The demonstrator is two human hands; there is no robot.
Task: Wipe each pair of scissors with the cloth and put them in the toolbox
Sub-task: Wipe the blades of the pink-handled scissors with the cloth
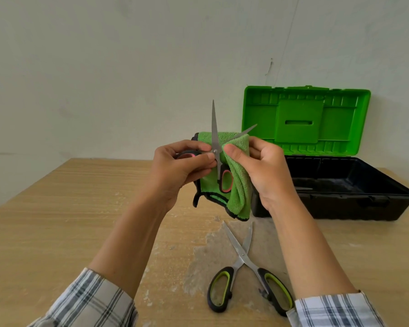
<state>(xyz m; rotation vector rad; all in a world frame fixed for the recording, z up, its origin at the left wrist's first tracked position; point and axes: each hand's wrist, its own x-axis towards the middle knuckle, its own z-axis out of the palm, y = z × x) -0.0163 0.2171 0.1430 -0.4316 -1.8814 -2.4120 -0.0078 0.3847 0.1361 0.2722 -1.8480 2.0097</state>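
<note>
My left hand (180, 168) grips a pair of scissors with black and pink handles (214, 128) near the pivot, blades spread apart, one pointing straight up. My right hand (267, 171) pinches a green cloth (239, 185) with a black hem around the other blade, whose tip pokes out to the upper right. A second pair of scissors with black and yellow-green handles (242, 260) lies spread on the table below my hands. The toolbox (354, 208) stands at the right with its green lid (305, 119) raised.
The wooden table (69, 208) has a worn, scuffed patch around the lying scissors. A pale wall stands close behind the table and toolbox. Inside the black toolbox base a thin metal object shows faintly.
</note>
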